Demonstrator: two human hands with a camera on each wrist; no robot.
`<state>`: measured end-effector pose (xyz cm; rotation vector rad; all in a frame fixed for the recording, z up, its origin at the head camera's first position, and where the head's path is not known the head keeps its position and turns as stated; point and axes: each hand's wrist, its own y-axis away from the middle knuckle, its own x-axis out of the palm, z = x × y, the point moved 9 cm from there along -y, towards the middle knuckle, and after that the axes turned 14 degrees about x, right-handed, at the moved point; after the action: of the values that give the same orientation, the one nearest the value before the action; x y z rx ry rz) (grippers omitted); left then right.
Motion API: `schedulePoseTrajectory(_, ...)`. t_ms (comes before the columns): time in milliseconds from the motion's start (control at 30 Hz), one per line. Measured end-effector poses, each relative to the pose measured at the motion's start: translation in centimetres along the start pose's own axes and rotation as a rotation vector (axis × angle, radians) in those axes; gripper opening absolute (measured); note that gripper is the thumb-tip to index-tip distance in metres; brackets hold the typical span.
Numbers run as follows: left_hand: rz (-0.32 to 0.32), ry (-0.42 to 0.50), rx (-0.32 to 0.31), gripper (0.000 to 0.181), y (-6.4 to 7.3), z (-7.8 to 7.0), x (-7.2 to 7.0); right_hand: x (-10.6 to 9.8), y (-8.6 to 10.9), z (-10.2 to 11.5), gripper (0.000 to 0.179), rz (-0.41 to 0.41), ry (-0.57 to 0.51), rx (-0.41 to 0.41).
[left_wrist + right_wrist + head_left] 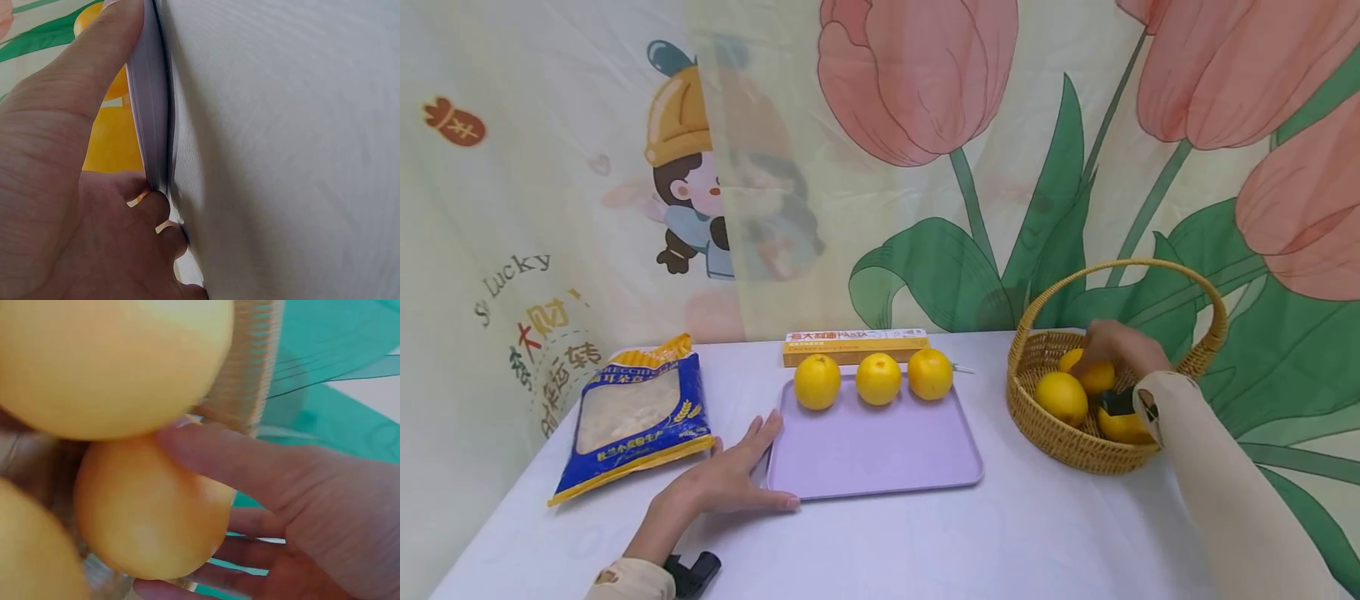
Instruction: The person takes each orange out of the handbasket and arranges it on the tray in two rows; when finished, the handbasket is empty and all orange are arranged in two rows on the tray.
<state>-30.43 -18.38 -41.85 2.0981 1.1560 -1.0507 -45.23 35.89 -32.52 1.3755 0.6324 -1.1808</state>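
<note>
My left hand [722, 479] lies at the near left corner of a lilac tray [880, 450], fingers spread along its left side and thumb at the front edge. In the left wrist view, the thumb touches the tray's rim [147, 94]. My right hand [1123, 346] reaches into a wicker basket [1075, 446] and grips an orange [150, 512], thumb on top and fingers round its side. Another orange [1062, 398] sits beside it, and one more [1123, 425] is partly hidden by the wrist. Three oranges [878, 379] stand in a row along the tray's back edge.
A blue and yellow pasta bag [632, 408] lies left of the tray. Behind the tray is a yellow pasta box [853, 346]. The basket's tall handle [1120, 265] arches over the right hand. A printed curtain [925, 208] hangs behind the white table [910, 550].
</note>
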Motion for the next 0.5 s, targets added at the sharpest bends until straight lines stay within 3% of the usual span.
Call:
schedulePoseTrajectory(133, 0.006, -0.010, -0.011, 0.136, -0.1, 0.0, -0.1, -0.3, -0.3, 1.3, 0.071, -0.011, -0.078, -0.107)
schedulePoseTrajectory(233, 0.010, -0.003, -0.020, 0.137, 0.0, 0.1, -0.2, -0.2, -0.4, 1.8, 0.088, 0.010, -0.145, -0.141)
schedulePoseTrajectory(500, 0.014, 0.021, -0.019, 0.137, 0.1, 0.2, 0.2, 1.1, -0.8, 1.2, 0.094, 0.131, -0.356, -0.191)
